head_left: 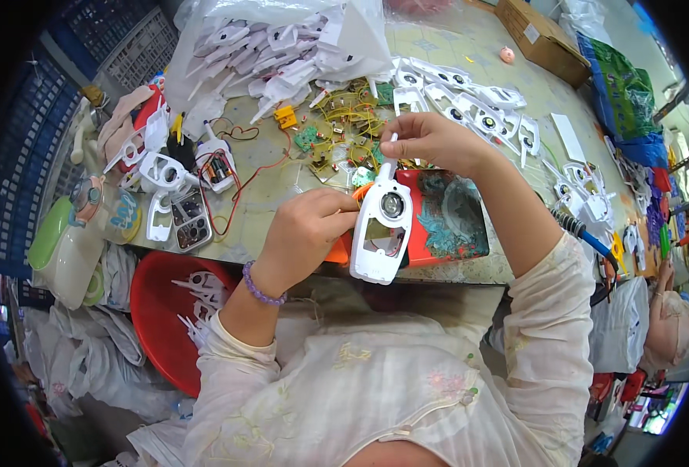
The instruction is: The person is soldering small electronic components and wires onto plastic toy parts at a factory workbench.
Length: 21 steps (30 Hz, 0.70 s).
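Holding the white plastic shell (pixel 381 229) at the table's near edge, the left hand (pixel 309 233) grips its side while the right hand (pixel 430 140), at twelve o'clock, pinches its antenna tip. Steady the shell; keep the wires inside clear, I'd judge.

White plastic handset shell (pixel 381 229), upright, held above table edge

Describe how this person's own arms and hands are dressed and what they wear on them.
Both arms wear loose, thin, cream-white sleeves with faint embroidered flower patterns, part of a light blouse; the sleeves are pushed up so the forearms are bare. The left hand is bare, with a purple beaded bracelet round its wrist. The right hand is bare too: no glove, and no ring or watch that can be made out.
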Each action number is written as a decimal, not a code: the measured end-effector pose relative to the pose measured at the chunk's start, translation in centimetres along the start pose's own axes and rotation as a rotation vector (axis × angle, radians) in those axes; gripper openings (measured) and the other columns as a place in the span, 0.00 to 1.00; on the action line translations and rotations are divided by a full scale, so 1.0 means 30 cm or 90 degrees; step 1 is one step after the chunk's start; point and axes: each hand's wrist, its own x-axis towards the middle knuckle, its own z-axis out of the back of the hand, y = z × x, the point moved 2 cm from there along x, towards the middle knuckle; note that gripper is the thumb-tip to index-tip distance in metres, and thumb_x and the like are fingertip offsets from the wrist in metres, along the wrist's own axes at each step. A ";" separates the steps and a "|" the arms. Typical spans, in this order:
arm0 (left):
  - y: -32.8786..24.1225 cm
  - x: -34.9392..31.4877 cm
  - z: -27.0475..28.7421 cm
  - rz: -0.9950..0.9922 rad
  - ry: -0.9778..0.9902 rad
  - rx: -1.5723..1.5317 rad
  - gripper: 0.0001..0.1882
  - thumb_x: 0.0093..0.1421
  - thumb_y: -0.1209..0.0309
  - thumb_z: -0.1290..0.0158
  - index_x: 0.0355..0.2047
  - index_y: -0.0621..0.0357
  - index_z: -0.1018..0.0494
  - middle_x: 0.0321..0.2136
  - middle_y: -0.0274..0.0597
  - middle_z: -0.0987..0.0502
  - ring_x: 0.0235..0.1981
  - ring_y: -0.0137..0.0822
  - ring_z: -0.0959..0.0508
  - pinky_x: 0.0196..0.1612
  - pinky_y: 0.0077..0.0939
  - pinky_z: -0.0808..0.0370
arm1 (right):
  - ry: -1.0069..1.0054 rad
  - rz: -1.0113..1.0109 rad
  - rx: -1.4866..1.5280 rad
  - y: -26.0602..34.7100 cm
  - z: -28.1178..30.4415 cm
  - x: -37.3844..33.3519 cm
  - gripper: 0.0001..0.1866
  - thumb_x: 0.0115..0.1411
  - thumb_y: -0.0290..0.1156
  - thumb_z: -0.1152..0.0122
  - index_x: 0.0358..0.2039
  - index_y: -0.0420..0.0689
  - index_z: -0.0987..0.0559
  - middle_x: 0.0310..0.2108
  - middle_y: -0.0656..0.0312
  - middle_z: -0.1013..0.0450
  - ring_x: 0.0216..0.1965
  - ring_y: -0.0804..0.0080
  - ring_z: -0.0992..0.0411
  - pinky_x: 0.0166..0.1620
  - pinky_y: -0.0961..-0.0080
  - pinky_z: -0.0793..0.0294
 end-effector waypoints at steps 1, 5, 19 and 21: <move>0.002 0.000 0.004 -0.002 0.000 0.002 0.07 0.45 0.77 0.47 0.28 0.60 0.25 0.31 0.39 0.23 0.34 0.39 0.23 0.34 0.31 0.25 | 0.017 -0.022 0.009 -0.035 0.017 0.013 0.10 0.55 0.36 0.37 0.32 0.43 0.24 0.28 0.72 0.29 0.28 0.87 0.36 0.32 0.87 0.37; 0.025 -0.021 0.017 0.145 -0.042 -0.044 0.09 0.49 0.80 0.47 0.33 0.62 0.25 0.34 0.46 0.24 0.37 0.44 0.24 0.40 0.30 0.27 | 0.032 -0.075 0.029 -0.045 0.011 0.040 0.13 0.52 0.33 0.34 0.35 0.40 0.25 0.27 0.69 0.29 0.27 0.84 0.34 0.31 0.86 0.35; 0.038 0.058 0.056 0.527 0.034 -0.722 0.22 0.58 0.72 0.45 0.51 0.68 0.33 0.34 0.37 0.22 0.34 0.22 0.25 0.38 0.16 0.28 | -0.009 0.100 0.096 0.114 -0.116 0.029 0.14 0.49 0.26 0.33 0.35 0.41 0.28 0.23 0.67 0.31 0.26 0.81 0.31 0.29 0.85 0.30; 0.048 0.036 0.069 0.514 0.063 -0.657 0.17 0.56 0.71 0.44 0.45 0.67 0.28 0.33 0.37 0.22 0.33 0.22 0.24 0.37 0.16 0.29 | -0.069 0.130 0.099 0.131 -0.156 -0.030 0.19 0.49 0.28 0.32 0.39 0.36 0.29 0.34 0.61 0.31 0.32 0.79 0.29 0.34 0.84 0.29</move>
